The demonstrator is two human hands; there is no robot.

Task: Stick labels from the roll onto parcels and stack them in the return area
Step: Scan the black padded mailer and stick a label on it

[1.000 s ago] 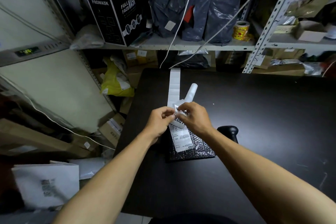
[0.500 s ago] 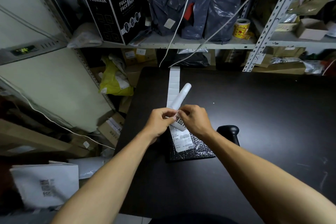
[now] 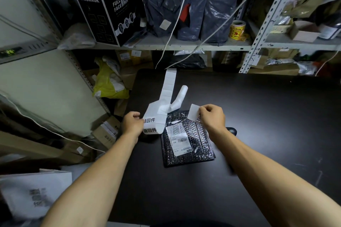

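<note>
A black bubble-wrap parcel (image 3: 188, 151) lies flat on the black table (image 3: 258, 116) with a white shipping slip stuck on its top. My left hand (image 3: 132, 124) grips the printed end of the white label strip (image 3: 154, 118), just left of the parcel. The strip runs away across the table to the back edge, and its empty backing curls up behind. My right hand (image 3: 212, 117) pinches one peeled white label (image 3: 192, 115) above the parcel's far right corner.
A dark handheld device (image 3: 231, 131) sits right of the parcel, partly behind my right wrist. Metal shelves behind the table hold grey mailer bags (image 3: 193, 9), a black mask box (image 3: 105, 14) and a yellow tape roll (image 3: 237, 30). Cartons and bags crowd the floor at left.
My hands were together over the strip; now they have parted. The right hand has pulled a label free to the right, and the left has drawn the strip's end to the left.
</note>
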